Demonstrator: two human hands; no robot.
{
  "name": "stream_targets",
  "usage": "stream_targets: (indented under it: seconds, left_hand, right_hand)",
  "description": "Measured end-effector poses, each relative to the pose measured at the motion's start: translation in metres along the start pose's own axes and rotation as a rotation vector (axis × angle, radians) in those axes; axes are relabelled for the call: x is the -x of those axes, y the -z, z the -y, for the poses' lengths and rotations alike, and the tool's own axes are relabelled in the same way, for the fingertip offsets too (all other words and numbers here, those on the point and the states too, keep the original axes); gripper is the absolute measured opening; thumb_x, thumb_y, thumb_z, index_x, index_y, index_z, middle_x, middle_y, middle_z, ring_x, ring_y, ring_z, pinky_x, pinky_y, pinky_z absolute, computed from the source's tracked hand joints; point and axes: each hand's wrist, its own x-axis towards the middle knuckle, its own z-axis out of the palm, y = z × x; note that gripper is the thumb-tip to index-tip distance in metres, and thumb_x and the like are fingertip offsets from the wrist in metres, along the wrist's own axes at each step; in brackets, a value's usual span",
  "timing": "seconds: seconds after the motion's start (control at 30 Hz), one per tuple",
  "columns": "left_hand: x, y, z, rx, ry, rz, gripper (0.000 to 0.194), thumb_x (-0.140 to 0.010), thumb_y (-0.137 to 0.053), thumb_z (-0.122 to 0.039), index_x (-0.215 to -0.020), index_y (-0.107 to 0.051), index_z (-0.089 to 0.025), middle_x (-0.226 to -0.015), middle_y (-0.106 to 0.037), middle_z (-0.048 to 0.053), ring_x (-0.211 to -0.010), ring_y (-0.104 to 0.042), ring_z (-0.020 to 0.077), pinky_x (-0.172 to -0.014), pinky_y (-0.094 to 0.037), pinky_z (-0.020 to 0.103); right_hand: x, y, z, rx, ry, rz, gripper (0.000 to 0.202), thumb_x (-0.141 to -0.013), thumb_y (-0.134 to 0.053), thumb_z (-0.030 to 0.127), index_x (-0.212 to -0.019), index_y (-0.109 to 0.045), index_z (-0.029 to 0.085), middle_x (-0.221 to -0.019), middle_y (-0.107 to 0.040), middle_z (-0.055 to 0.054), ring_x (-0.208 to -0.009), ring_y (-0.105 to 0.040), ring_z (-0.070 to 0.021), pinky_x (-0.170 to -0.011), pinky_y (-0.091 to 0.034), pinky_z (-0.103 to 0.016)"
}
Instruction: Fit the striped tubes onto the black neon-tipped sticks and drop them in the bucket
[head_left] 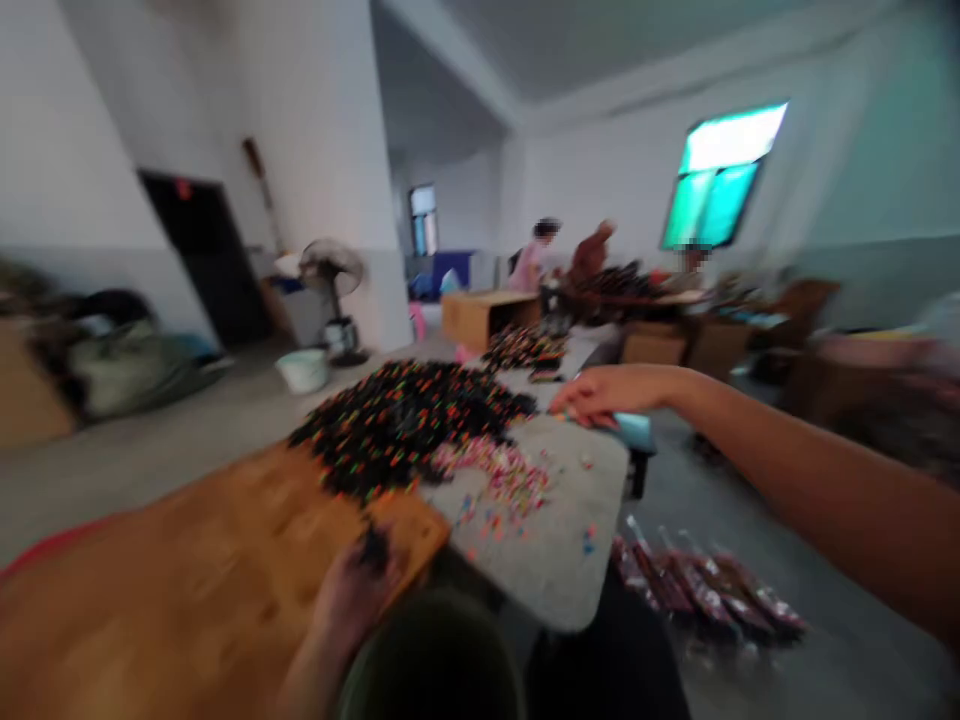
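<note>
My left hand (356, 590) is closed around a small clump of black pieces (373, 548), low over the near edge of the brown tabletop (247, 530). My right hand (592, 393) reaches to the far right corner of the pale grey board (570, 560). Its fingers are bent over a light blue object (634, 431), whose kind is blurred and partly hidden under the palm. Between the hands lies a large heap of small black pieces with orange and green bits (405, 415). Pink and white little pieces (502, 470) are scattered on the board in front of it.
Several clear packed bags (709, 590) lie on the floor at the right. Behind the heap stand a cardboard box (487, 318) and another pile of coloured pieces (525, 348). A fan (332, 275) and a white bucket (303, 371) are at the left. People sit farther back.
</note>
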Motion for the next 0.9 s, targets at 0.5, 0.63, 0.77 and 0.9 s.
stream_targets:
  seconds: [0.5,0.63,0.77,0.9]
  left_hand:
    - [0.036,-0.002,0.011,0.277,-0.134,0.422,0.031,-0.091,-0.060,-0.043,-0.106,-0.068,-0.017,-0.073,-0.052,-0.001,-0.054,-0.044,0.0100,-0.057,-0.046,0.026]
    - [0.031,0.007,0.022,-0.082,-0.214,0.501,0.050,-0.093,-0.066,-0.055,-0.128,-0.062,-0.019,-0.072,-0.061,-0.003,-0.050,-0.051,0.0109,-0.054,-0.048,0.025]
    - [0.033,0.017,0.025,-0.435,-0.240,0.604,0.068,-0.096,-0.064,-0.057,-0.149,-0.045,-0.018,-0.091,-0.075,0.006,-0.057,-0.067,0.0150,-0.057,-0.050,0.026]
    - [0.035,0.018,0.021,-0.555,-0.126,0.625,0.051,-0.089,-0.072,-0.045,-0.129,-0.062,-0.016,-0.097,-0.076,0.008,-0.075,-0.075,0.0189,-0.066,-0.056,0.027]
  right_hand:
    - [-0.049,-0.330,-0.032,-0.895,0.108,-0.199,0.038,-0.073,-0.088,0.044,-0.097,-0.073,0.020,-0.093,-0.076,-0.005,-0.084,-0.071,-0.0185,-0.072,-0.055,-0.029]
    - [-0.056,-0.328,-0.023,-0.829,0.179,-0.423,0.031,-0.077,-0.085,0.041,-0.093,-0.071,0.020,-0.073,-0.066,0.003,-0.062,-0.058,-0.0109,-0.059,-0.048,-0.024]
    - [-0.057,-0.310,-0.014,-0.937,0.199,-0.542,0.028,-0.081,-0.079,0.042,-0.088,-0.061,0.022,-0.059,-0.053,0.009,-0.043,-0.040,-0.0071,-0.043,-0.037,-0.021]
    - [-0.060,-0.303,-0.007,-0.947,0.276,-0.471,0.025,-0.082,-0.075,0.040,-0.087,-0.056,0.023,-0.062,-0.061,0.007,-0.044,-0.047,-0.0086,-0.042,-0.039,-0.022]
